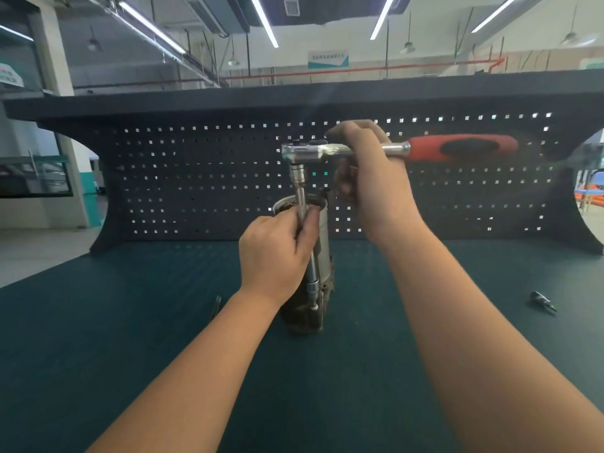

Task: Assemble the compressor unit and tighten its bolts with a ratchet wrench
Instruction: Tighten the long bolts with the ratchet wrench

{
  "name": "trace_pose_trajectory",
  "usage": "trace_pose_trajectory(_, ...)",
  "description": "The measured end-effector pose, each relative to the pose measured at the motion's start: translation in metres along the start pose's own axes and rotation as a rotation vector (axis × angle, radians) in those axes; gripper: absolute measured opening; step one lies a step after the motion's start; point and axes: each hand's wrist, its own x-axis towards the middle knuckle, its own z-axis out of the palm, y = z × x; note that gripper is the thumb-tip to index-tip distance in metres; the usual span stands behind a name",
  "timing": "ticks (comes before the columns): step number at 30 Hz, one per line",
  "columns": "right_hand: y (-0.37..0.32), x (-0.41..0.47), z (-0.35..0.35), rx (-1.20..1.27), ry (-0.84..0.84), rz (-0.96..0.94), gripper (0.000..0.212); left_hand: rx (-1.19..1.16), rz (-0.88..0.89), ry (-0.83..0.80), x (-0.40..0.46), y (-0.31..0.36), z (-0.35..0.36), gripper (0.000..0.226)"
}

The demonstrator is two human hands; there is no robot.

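The compressor unit stands upright in the middle of the bench, a silver cylinder on a dark lower body. A ratchet wrench with a red and black handle lies level above it. From the wrench head a long extension bar runs down beside the cylinder to a socket low on the unit. My left hand grips the extension bar partway down and hides much of the cylinder. My right hand grips the wrench's metal shank just right of the head.
The bench has a dark green mat and a black pegboard as its back wall. A loose metal socket bit lies on the mat at the right. A thin dark tool lies left of the unit.
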Motion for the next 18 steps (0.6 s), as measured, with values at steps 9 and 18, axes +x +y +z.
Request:
trace_pose_trajectory(9, -0.002, -0.033, 0.043, -0.455, 0.039, -0.533, 0.035, -0.139, -0.2, -0.031, -0.007, -0.01, 0.0, 0.026)
trace_pose_trajectory(18, 0.0, 0.004, 0.005, 0.47, 0.134, 0.227, 0.035, -0.074, 0.059, 0.098, -0.005, 0.002, 0.004, 0.062)
